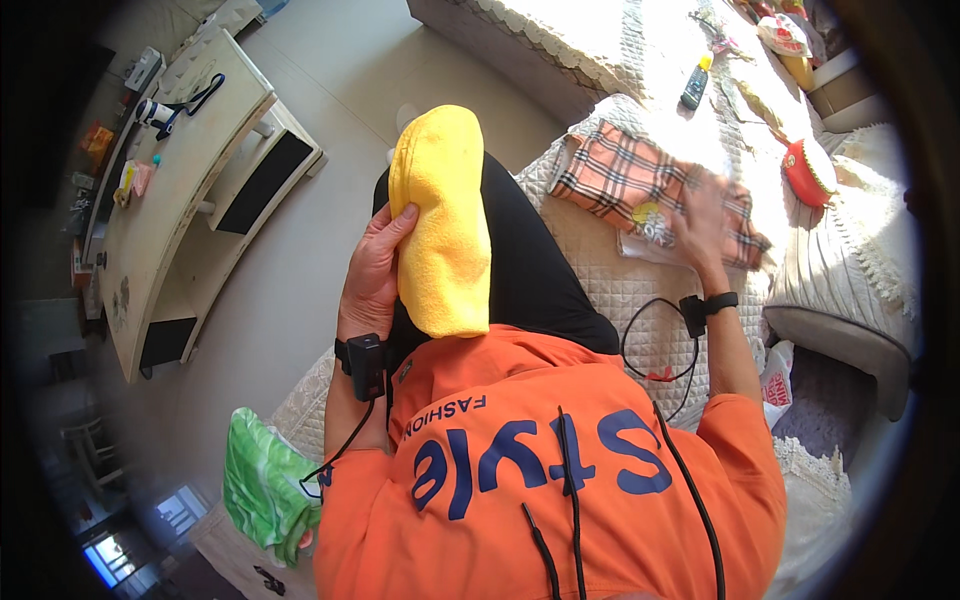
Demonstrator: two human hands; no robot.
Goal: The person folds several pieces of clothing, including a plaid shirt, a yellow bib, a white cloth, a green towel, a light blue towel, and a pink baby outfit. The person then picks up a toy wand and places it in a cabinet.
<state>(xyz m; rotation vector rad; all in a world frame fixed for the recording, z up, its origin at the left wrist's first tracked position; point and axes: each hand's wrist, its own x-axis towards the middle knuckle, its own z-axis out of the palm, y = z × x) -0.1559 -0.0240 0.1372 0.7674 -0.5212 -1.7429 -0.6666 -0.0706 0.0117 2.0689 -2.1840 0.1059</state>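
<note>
A folded yellow towel (446, 232) rests upright along my lap, and my left hand (379, 259) grips its left edge with the thumb on top. To the right, on the quilted sofa cover, lies a folded orange plaid cloth (607, 176) with black and white stripes and a printed patch. My right hand (701, 217) is over the right part of this cloth and blurred, so whether it touches or grips the fabric is unclear. Part of a white item (645, 250) shows under the cloth's near edge.
A remote control (696, 86) and a red round pouch (808, 172) lie on the sofa beyond the plaid cloth. Behind my left elbow is a green patterned cloth (266, 480). A low cream table (187, 187) stands on the left. A black cable (634, 330) loops from my right wrist.
</note>
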